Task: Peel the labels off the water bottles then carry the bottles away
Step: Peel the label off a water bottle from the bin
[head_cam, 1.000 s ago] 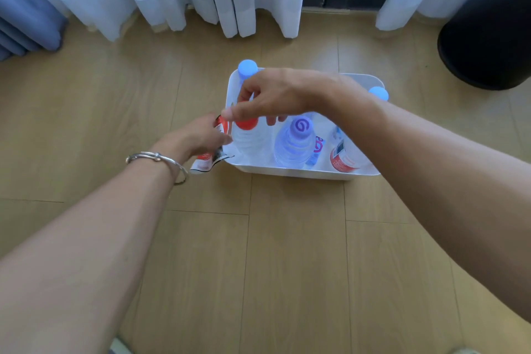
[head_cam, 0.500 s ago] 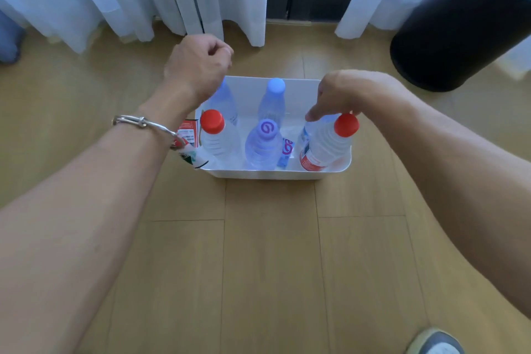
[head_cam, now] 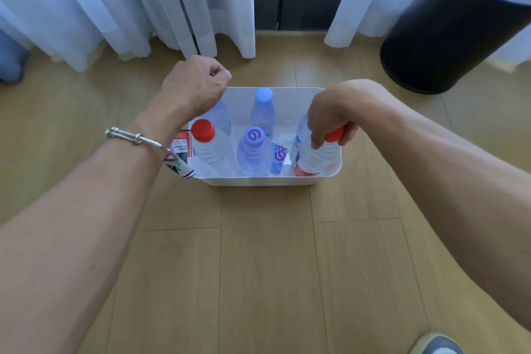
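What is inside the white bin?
Six bottles show in the bin, plus a loose blue label. The right hand grips the tilted red-capped bottle, its label on. The left hand covers the cap of the back-left bottle; the bin's floor is mostly hidden.

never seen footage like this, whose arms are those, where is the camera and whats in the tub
No machine here: the arms are a person's, and the single camera sits on their head, looking forward and down. On the wooden floor stands a white tub holding water bottles. The right hand grips the red-capped bottle at the tub's right end; it leans and carries a red label. The left hand, bracelet on the wrist, is curled over the back-left bottle; whether it holds the cap is hidden. One peeled label sits outside the tub's left side, and a blue label lies inside.
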`<action>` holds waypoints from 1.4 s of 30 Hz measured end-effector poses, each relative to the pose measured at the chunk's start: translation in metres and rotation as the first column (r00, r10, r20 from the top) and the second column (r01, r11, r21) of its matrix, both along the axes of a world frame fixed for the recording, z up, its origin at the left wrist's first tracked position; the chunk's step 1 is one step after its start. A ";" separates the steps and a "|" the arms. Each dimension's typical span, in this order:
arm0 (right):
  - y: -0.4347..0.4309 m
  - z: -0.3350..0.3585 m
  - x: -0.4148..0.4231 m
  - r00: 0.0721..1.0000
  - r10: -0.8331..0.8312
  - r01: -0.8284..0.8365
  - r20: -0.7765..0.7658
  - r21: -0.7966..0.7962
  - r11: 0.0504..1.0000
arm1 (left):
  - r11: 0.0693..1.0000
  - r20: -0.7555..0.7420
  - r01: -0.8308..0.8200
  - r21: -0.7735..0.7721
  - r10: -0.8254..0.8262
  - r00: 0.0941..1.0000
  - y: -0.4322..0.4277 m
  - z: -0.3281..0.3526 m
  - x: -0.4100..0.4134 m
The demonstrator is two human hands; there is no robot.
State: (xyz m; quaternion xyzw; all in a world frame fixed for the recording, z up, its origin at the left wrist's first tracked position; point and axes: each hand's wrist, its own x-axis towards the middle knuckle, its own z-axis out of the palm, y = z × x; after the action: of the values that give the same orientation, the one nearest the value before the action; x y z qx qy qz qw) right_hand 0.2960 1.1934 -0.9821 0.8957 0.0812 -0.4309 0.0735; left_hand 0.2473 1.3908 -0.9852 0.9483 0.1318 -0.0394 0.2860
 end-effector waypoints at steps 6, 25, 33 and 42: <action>0.014 0.050 0.009 0.978 0.081 -0.125 0.193 0.225 0.966 | 0.992 0.047 0.042 -0.117 -0.036 0.998 -0.009 0.012 0.005; 0.062 0.092 0.017 0.754 -0.612 -0.215 0.238 0.970 0.112 | 0.735 0.194 0.188 -0.652 -0.079 0.978 -0.008 0.029 0.007; 0.089 0.013 -0.020 0.908 -0.404 0.157 -0.115 0.985 0.071 | 0.733 0.099 -0.191 -0.653 0.333 0.938 0.018 0.033 0.004; 0.088 0.021 -0.015 0.778 -0.467 0.390 -0.421 0.905 -0.169 | 0.790 0.233 0.025 -0.613 0.150 0.961 0.014 0.038 0.002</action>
State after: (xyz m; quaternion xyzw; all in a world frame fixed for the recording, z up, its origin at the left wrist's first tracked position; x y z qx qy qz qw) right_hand 0.2806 1.2813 -0.9609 0.6666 0.0492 -0.2211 -0.7102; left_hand 0.2490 1.4050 -0.9469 0.7967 0.1034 0.0590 0.5926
